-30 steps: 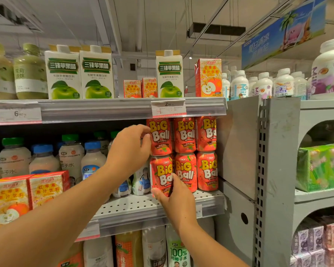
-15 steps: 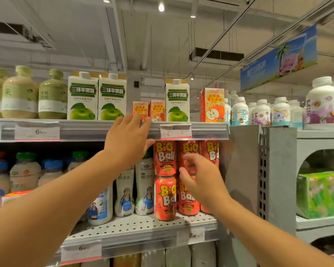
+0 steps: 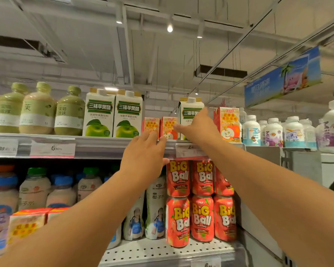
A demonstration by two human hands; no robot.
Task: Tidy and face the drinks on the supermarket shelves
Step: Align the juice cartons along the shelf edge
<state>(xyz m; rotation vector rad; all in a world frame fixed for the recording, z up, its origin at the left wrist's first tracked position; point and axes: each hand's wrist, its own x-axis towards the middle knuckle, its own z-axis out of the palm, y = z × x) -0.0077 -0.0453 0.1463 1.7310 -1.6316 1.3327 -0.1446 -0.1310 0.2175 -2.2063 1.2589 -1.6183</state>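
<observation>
Top shelf [image 3: 104, 146] runs across at hand height, its metal front edge just under both hands. Lower shelf [image 3: 162, 251], perforated, well below the forearms. Left of the left hand [image 3: 143, 151] on the top shelf: two apple vinegar cartons [image 3: 113, 114], then green tea bottles [image 3: 37, 110] further left. Behind the right hand [image 3: 198, 128]: a third apple vinegar carton [image 3: 189, 110], partly hidden by it. Just right of the right hand: tall red apple juice carton [image 3: 228, 124], then white milk bottles [image 3: 272, 132] further right. Below the right forearm: Big Ball cans [image 3: 201, 201], stacked two high on the lower shelf. Between the two hands: two small apple juice boxes [image 3: 160, 127], upright, side by side. Left hand fingers straight, tips at the shelf edge in front of the boxes; contact unclear with the blur. Right hand spread, fingers extended, thumb reaching toward the right-hand small box; neither hand grips anything. Price tag [image 3: 52, 148] on the shelf edge, left of the left hand.
</observation>
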